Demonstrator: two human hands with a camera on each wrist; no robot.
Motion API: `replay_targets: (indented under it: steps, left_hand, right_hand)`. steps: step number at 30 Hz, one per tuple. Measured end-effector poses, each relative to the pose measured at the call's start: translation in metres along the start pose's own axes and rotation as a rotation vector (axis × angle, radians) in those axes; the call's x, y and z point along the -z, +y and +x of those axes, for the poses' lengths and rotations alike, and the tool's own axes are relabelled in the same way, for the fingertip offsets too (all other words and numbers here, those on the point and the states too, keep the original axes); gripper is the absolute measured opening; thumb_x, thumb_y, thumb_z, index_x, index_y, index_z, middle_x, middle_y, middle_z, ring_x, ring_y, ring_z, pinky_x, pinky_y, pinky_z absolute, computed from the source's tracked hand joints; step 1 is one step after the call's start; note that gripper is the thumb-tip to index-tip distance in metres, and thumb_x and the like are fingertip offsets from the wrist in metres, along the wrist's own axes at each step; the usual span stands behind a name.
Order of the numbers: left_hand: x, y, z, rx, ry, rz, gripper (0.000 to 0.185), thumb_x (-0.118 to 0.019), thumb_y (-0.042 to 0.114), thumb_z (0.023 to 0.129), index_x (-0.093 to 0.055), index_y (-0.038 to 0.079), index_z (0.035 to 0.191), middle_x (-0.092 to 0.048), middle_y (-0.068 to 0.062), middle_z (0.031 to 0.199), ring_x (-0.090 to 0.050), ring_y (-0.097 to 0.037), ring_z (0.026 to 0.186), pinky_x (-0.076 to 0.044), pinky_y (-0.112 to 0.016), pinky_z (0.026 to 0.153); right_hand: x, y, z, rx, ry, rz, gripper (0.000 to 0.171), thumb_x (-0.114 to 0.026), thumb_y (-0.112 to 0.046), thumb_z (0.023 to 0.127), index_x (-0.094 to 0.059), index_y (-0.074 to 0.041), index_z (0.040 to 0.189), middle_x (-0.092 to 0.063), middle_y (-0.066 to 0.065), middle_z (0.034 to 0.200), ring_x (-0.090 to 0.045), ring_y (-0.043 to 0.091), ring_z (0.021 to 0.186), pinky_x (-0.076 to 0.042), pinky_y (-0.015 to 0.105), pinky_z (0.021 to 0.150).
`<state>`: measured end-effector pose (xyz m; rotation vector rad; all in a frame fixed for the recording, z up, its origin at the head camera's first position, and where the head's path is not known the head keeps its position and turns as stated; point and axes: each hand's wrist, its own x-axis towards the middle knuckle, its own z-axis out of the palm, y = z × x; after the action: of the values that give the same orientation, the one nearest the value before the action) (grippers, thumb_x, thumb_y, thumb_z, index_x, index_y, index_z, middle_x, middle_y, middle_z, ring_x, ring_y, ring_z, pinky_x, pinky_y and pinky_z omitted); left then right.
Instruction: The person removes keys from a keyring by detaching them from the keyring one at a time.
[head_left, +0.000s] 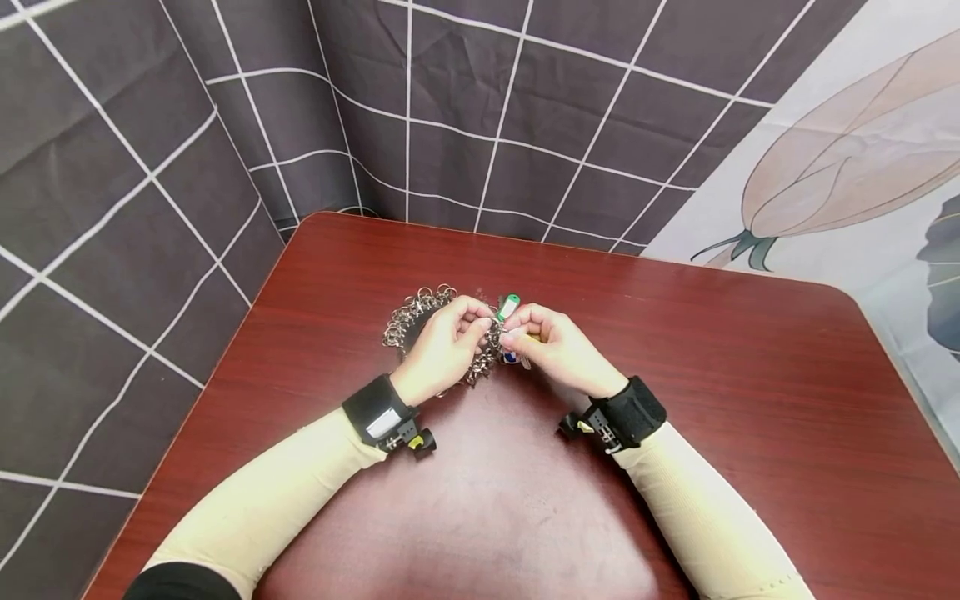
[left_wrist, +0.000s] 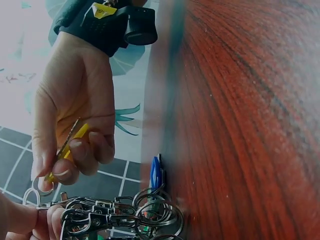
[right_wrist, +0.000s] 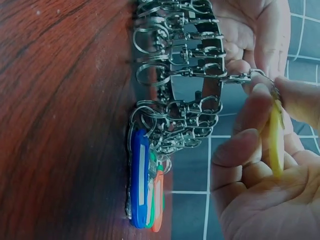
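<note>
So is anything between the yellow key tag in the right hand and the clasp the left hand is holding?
Nothing visible. The right hand pinches the yellow key tag, whose ring end sits right at the metal clasp held by the left hand.

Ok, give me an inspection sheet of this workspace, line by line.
Surface: reddish-brown wooden table, glossy, rounded corners.
Job's things: yellow key tag with a small ring; metal clasp; pile of metal clasps and rings.
Clutter: blue, green and orange key tags lying together on the table by the pile.
Hands: left hand pinches the metal clasp; right hand pinches the yellow key tag, its ring at the clasp's end.
Cables: nothing seen.
Surroundings: dark grid-patterned cloth behind and left; pale cloth with a flower print at right.
</note>
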<state>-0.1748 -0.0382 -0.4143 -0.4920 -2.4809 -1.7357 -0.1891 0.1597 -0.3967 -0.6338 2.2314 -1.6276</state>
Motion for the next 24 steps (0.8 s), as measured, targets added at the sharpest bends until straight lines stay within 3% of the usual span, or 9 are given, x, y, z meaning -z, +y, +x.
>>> replay_targets:
  steps: [5,8,11,17,24]
  left_hand:
    - [-0.002,-0.003,0.000,0.008,-0.011,-0.045,0.010,-0.055,0.008,0.098,-0.059,0.005,0.107,-0.060,-0.007,0.089,-0.063,-0.017,0.071,-0.054,-0.027,0.065]
    - [-0.002,-0.004,0.000,0.000,-0.016,-0.064,0.011,-0.056,0.004,0.097,-0.058,0.004,0.107,-0.061,-0.008,0.090,-0.064,-0.018,0.074,-0.055,-0.027,0.067]
    - [-0.002,-0.004,0.000,-0.008,-0.015,-0.055,0.012,-0.057,0.002,0.095,-0.058,0.004,0.107,-0.061,-0.008,0.092,-0.064,-0.019,0.077,-0.054,-0.026,0.070]
    - [-0.002,-0.004,0.002,-0.032,-0.012,-0.014,0.011,-0.060,0.002,0.093,-0.059,0.004,0.104,-0.062,-0.007,0.092,-0.064,-0.016,0.080,-0.054,-0.025,0.073]
    - [-0.001,-0.004,0.000,-0.016,-0.065,-0.002,0.009,-0.061,0.000,0.091,-0.060,0.003,0.099,-0.063,-0.007,0.091,-0.066,-0.016,0.080,-0.054,-0.026,0.071]
  right_hand:
    - [0.000,-0.005,-0.001,-0.009,-0.009,-0.035,0.012,-0.062,-0.003,0.093,-0.059,0.001,0.103,-0.063,0.017,0.082,-0.056,0.033,0.071,-0.046,0.026,0.060]
    - [0.001,0.006,0.001,-0.008,0.017,-0.024,0.014,-0.061,-0.005,0.094,-0.058,0.000,0.106,-0.060,0.026,0.085,-0.056,0.031,0.069,-0.045,0.024,0.058]
    - [0.002,0.011,0.002,-0.007,0.037,-0.015,0.017,-0.062,-0.007,0.094,-0.058,0.000,0.108,-0.060,0.026,0.089,-0.057,0.027,0.070,-0.045,0.022,0.058]
    - [0.002,0.011,0.003,0.014,0.066,0.010,0.020,-0.064,-0.010,0.093,-0.056,-0.002,0.110,-0.064,0.019,0.092,-0.060,0.033,0.075,-0.047,0.022,0.060]
    - [0.001,0.011,0.002,0.018,0.070,0.023,0.019,-0.063,-0.007,0.092,-0.056,-0.002,0.109,-0.064,0.020,0.096,-0.062,0.033,0.080,-0.051,0.026,0.065]
